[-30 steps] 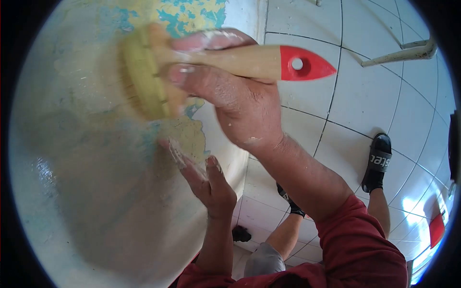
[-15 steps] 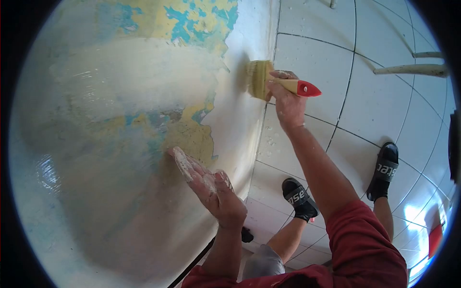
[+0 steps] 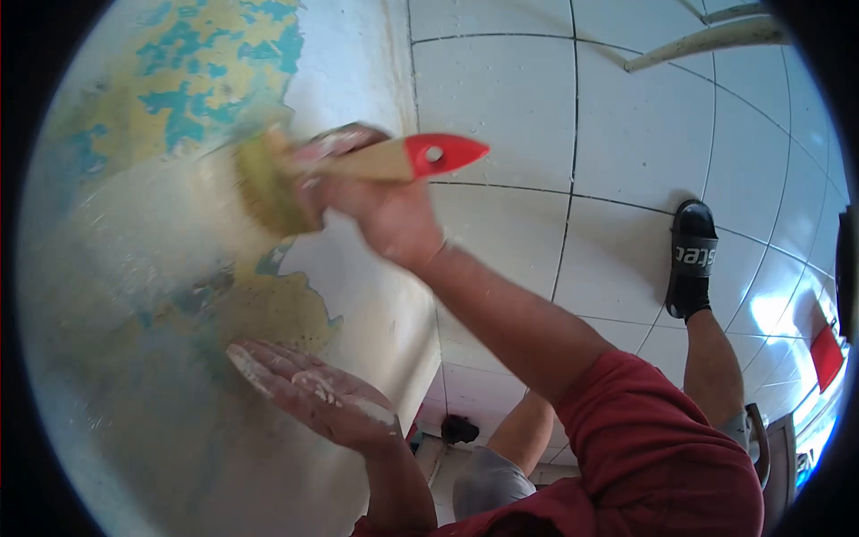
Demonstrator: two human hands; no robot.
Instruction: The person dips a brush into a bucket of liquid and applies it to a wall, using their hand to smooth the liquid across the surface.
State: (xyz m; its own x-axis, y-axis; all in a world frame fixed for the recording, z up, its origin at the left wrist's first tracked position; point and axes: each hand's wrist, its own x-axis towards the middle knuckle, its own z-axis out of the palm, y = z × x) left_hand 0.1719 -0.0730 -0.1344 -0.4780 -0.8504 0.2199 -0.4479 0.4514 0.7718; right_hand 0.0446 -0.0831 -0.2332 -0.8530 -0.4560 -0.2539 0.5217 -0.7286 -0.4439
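Note:
My right hand (image 3: 385, 210) is wrapped round the wooden handle of a wide brush (image 3: 367, 163) with a red handle end. The brush's yellowish bristles, blurred by motion, are at the wall (image 3: 170, 268), over a pale, wet-looking band beside patches of yellow and turquoise. Whether the bristles touch it I cannot tell. Lower down, my left hand (image 3: 313, 394) is held palm up close to the wall, with its fingers stretched out and nothing in it. White residue coats its palm and fingers.
White floor tiles (image 3: 492, 98) lie to the right of the wall. A foot in a black slide (image 3: 693, 255) stands on them. Pale pole-like legs (image 3: 707, 43) are at the top right, a red object (image 3: 826, 358) at the right edge, and a small black item (image 3: 459, 429) near the wall's base.
My right hand has carried the brush left from the wall's lower edge onto the patchy area. The view has shifted, and my left hand appears lower and further left, still open.

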